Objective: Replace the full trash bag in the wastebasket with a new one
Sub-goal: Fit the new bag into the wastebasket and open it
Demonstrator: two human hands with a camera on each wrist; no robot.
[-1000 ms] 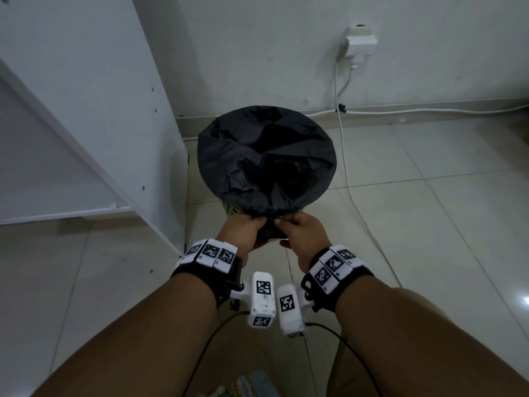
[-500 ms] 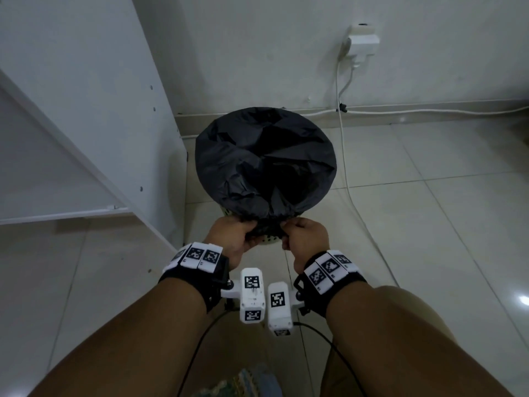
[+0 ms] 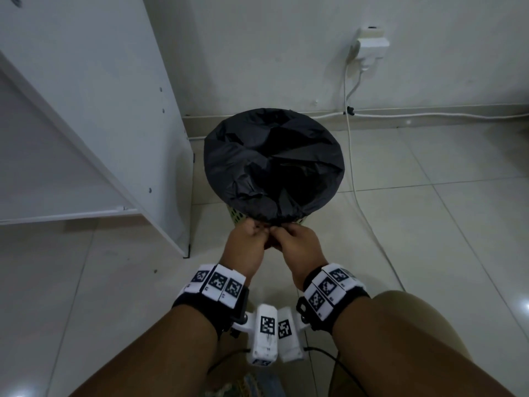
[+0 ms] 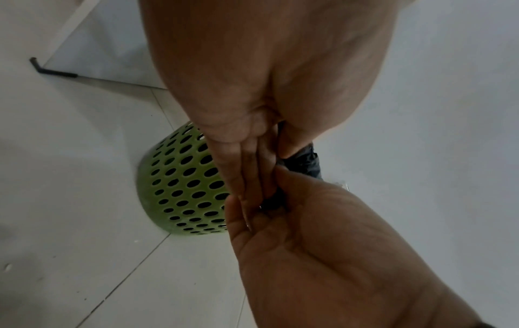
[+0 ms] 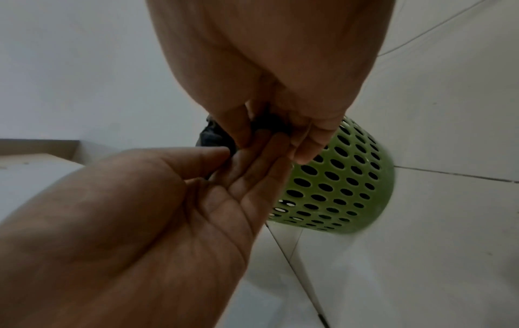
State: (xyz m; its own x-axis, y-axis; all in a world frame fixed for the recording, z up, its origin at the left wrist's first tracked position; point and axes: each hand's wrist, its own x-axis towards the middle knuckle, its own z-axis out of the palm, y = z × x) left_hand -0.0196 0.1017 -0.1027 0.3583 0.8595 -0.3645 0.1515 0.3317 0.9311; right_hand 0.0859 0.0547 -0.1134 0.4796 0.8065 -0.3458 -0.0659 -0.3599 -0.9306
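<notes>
At the near rim of the green perforated wastebasket (image 3: 239,218), left hand (image 3: 245,242) and right hand (image 3: 297,245) pinch gathered black trash bag (image 3: 272,164) plastic, which could tear if tugged hard.

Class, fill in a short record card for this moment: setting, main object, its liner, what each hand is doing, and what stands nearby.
Setting: tiled floor by a white wall
Main object: green perforated wastebasket
Liner: black trash bag stretched over the rim
Left hand: pinches gathered bag plastic at the near rim
Right hand: pinches the same bunch, beside the left
Nearby: white shelf unit on the left; white cable from a wall plug
</notes>
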